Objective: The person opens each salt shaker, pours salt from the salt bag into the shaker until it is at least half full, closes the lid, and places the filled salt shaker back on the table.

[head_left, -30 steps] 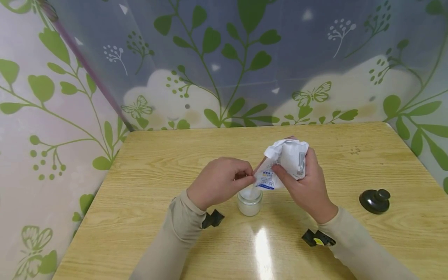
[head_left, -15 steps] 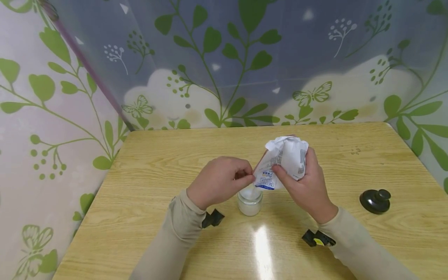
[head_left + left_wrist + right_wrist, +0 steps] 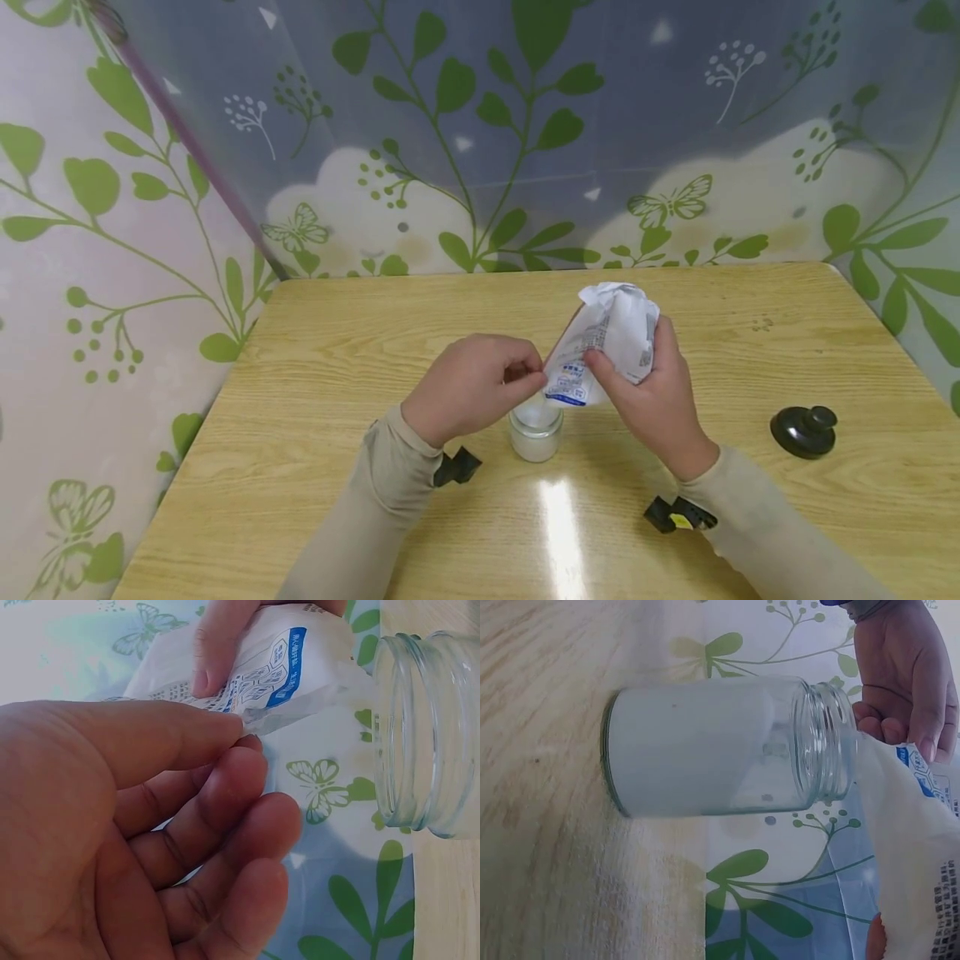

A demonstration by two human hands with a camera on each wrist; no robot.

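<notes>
A white printed bag (image 3: 626, 333) is tilted with its lower corner over the mouth of a clear glass jar (image 3: 536, 442). My right hand (image 3: 660, 400) grips the bag, its thumb lying across the front. My left hand (image 3: 476, 387) pinches the bag's lower edge between thumb and forefinger, as the left wrist view shows, while the other fingers curl loosely below. Fine white powder (image 3: 682, 750) fills much of the jar in the right wrist view, its surface sloping. The jar stands upright on the table; most right-hand fingers are hidden behind the bag.
A black knobbed lid (image 3: 802, 432) lies to the right on the wooden table (image 3: 337, 350). Patterned cloth walls (image 3: 465, 125) with leaves and butterflies rise behind the table and on both sides. Black straps sit at both wrists.
The bag's upper end has risen a little, so it tilts more steeply toward the jar. My right wrist has shifted slightly left. My left hand, the jar and lid hold their places.
</notes>
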